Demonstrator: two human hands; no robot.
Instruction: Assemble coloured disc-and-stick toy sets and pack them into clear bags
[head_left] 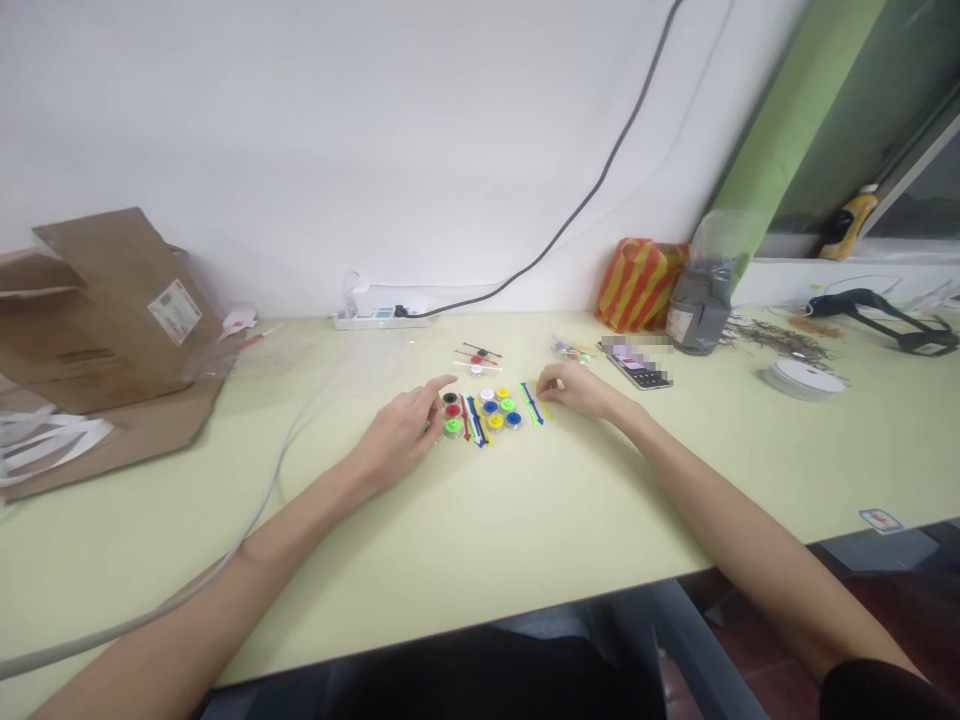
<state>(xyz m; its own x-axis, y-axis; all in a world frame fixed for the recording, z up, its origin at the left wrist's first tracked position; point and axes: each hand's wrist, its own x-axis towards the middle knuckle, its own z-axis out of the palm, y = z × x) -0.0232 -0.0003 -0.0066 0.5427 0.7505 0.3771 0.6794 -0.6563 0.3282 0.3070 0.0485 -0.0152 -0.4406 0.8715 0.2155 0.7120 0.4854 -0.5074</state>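
Observation:
My left hand (pixel 401 428) rests at the left side of a group of small clear round pieces with coloured tops, its index finger stretched out and thumb apart. Closest to it are a black-topped piece (pixel 449 399), a red-topped one (pixel 451 411) and a green-topped one (pixel 453 427). Red, white, blue and yellow arrow pointers (pixel 475 422) lie beside them. To their right stand several more round pieces (pixel 491 408). My right hand (pixel 574 388) has its fingertips pinched at blue and green arrow pointers (pixel 532 404) and a yellow one (pixel 547 410); what the pinch holds is hidden.
Farther back lie more pointers and round pieces (pixel 477 358) and a small plastic bag (pixel 571 350). A phone (pixel 637 365), striped bag (pixel 637 285), grey bag (pixel 697 310) and white roll (pixel 802 379) are right. Cardboard (pixel 112 330), a power strip (pixel 375 319) and a cable (pixel 274 490) are left.

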